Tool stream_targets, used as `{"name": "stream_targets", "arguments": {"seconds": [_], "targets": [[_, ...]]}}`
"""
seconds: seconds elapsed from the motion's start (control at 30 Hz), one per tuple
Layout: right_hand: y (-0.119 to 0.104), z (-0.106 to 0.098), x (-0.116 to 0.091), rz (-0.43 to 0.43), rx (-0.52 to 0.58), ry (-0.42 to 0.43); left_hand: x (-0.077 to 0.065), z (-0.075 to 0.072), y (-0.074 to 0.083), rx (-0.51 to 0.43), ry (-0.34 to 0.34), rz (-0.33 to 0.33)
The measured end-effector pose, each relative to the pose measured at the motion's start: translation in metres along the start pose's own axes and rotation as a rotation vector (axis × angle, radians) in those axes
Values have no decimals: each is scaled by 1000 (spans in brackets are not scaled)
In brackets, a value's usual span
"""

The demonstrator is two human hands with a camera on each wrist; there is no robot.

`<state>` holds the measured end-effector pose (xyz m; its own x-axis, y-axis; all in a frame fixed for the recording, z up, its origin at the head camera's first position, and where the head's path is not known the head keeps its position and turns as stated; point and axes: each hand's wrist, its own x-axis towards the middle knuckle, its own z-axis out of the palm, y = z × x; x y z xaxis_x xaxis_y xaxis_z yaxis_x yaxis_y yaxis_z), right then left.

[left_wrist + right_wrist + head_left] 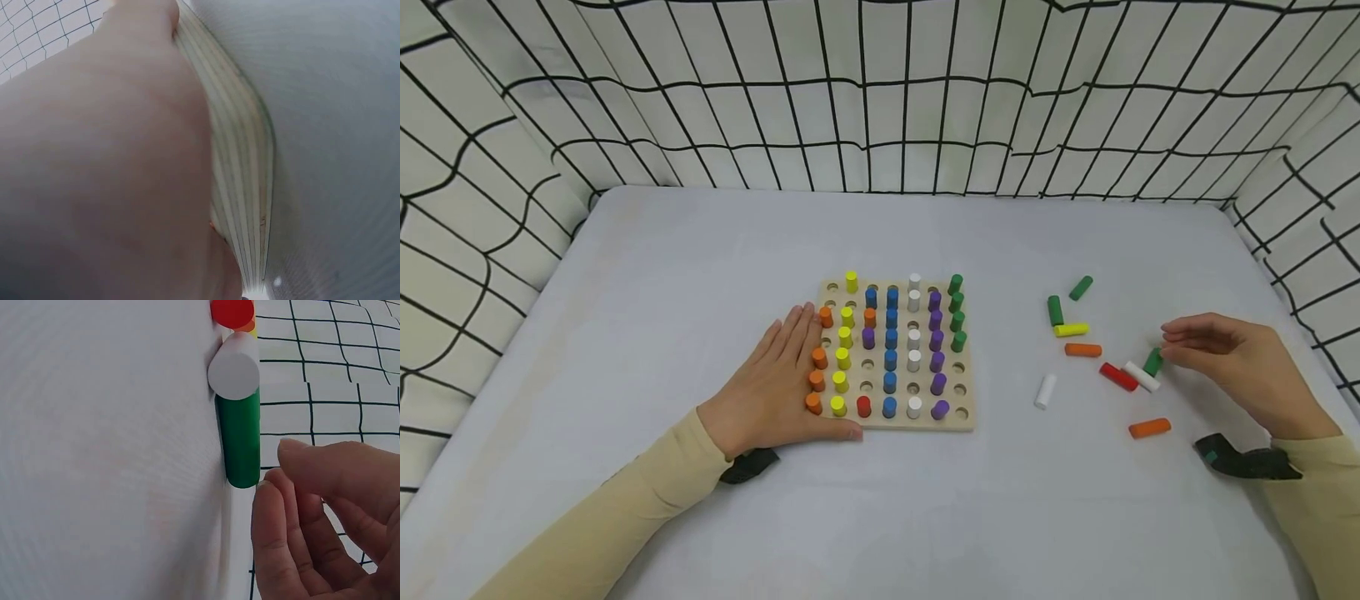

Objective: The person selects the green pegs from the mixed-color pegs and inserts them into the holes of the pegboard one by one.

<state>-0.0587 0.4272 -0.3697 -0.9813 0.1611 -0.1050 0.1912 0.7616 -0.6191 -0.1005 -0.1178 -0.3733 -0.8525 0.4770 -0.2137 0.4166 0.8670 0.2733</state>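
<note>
The left hand (771,383) is spread flat along the left edge of the pegboard (902,398), thumb along the near edge. The right hand (1243,362) is loosely bent, thumb and fingers parted, holding nothing, just beside a green peg (1153,362). That peg lies right of the pegboard, near a white peg (1141,377). White cloth (925,508) extends toward the viewer; black netting (863,84) bounds the far edge.

White table (685,250) on my feed: pegboard (951,423) on it, nine loose pegs (1083,350) scattered to the right.

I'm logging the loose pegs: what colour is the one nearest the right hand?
Green; that peg shows best in the right wrist view.
</note>
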Motion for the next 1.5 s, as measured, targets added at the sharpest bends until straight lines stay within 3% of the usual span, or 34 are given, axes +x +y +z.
{"name": "stream_targets", "arguments": {"seconds": [0.43, 1.17, 1.5], "targets": [[3, 1, 7, -9, -69, -69, -3, 1, -2, -6, -4, -10], [-5, 10, 14, -41, -132, -45, 0, 0, 0, -4, -20, -1], [-17, 9, 18, 59, -146, -94, 0, -1, -1, -1, -20, -7]]}}
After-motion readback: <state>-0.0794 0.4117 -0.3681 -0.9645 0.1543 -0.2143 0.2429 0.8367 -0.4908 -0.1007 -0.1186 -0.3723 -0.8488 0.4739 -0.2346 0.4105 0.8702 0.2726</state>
